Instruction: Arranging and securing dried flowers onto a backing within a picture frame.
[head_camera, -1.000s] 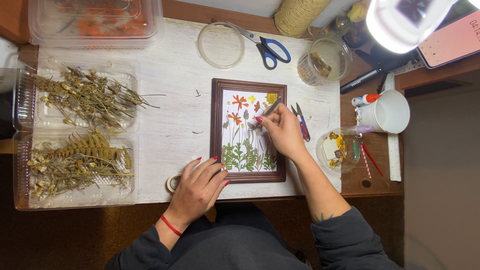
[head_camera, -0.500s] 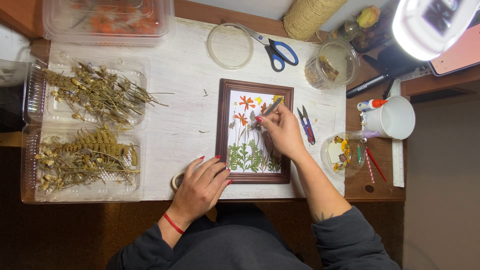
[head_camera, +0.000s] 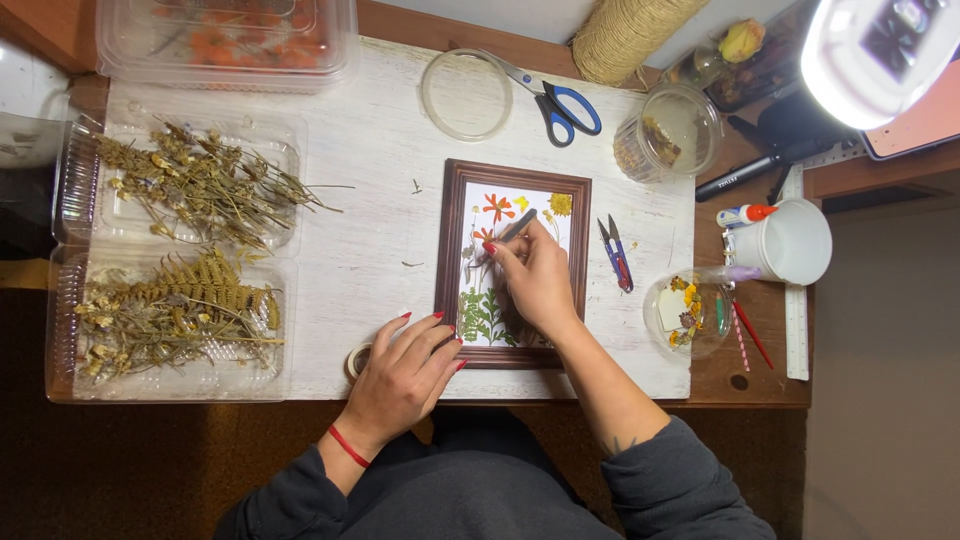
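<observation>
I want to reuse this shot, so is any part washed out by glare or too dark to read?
Head view: the lamp at top right is blown out white; the white board and framed flowers are evenly lit and sharp; the floor below is dark; the right hand casts only a soft shadow.

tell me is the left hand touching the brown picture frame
Touching. The head view shows the left hand lying flat on the table with its fingertips resting on the lower left corner of the picture frame.

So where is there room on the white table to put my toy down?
Bare white tabletop lies between the clear trays of dried plants and the brown wooden picture frame, and above them left of the round clear lid. The right side is crowded: small snips, blue-handled scissors, clear cups.
</observation>
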